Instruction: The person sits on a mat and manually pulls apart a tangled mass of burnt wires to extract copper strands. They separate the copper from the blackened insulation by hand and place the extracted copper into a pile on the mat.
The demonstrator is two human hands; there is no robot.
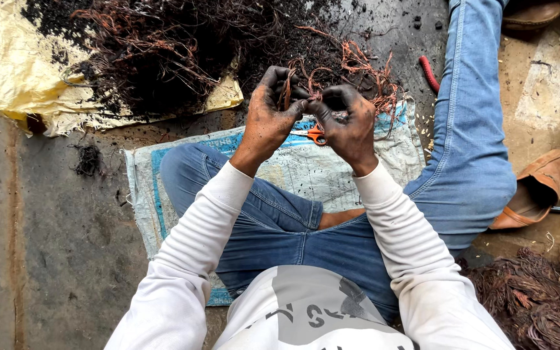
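Concrete floor (pixel 53 259), dark and stained; on it a woven plastic sack (pixel 332 172), white and blue, taken here as landmark. Beyond the sack's far edge, a large heap of burnt, blackened wire (pixel 163 52) lying partly on a yellow sheet (pixel 14 71). Off the sack's right side, past the person's jeans-clad leg, a tan slipper (pixel 546 185), and nearer the person a coiled pile of reddish wire (pixel 533 301). Above the sack's far edge, a tangle of copper wire (pixel 351 71); left hand (pixel 270 113) and right hand (pixel 351 123), both soot-black, fingers curled tight, pinching strands of that tangle between them. Orange-handled scissors (pixel 315 134) on the sack, just under the hands.
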